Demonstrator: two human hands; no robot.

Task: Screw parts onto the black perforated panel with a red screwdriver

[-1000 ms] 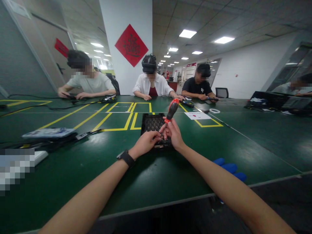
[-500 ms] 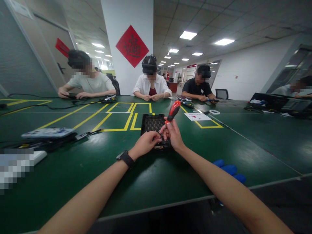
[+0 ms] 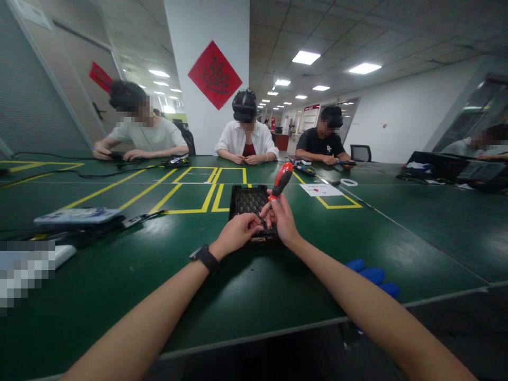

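Note:
A black box-like tray (image 3: 249, 198) with a patterned inside lies on the green table in front of me. My right hand (image 3: 282, 219) is closed round the shaft end of a screwdriver (image 3: 283, 179) with a red and black handle. The handle leans up and to the right; its tip points down over the near part of the tray. My left hand (image 3: 242, 230) is pinched at the tray's near left side, its fingertips close to the screwdriver tip. Whatever sits between those fingertips is too small to make out.
Blue objects with rounded ends (image 3: 373, 275) lie by my right forearm. To the left are a light blue flat case (image 3: 79, 216), cables and a white device (image 3: 63, 256). A paper sheet (image 3: 321, 190) and a tape roll (image 3: 348, 182) lie beyond. Several people sit across the table (image 3: 178, 301).
The screwdriver handle has tipped very slightly to the left. Both hands stay in nearly the same place over the tray.

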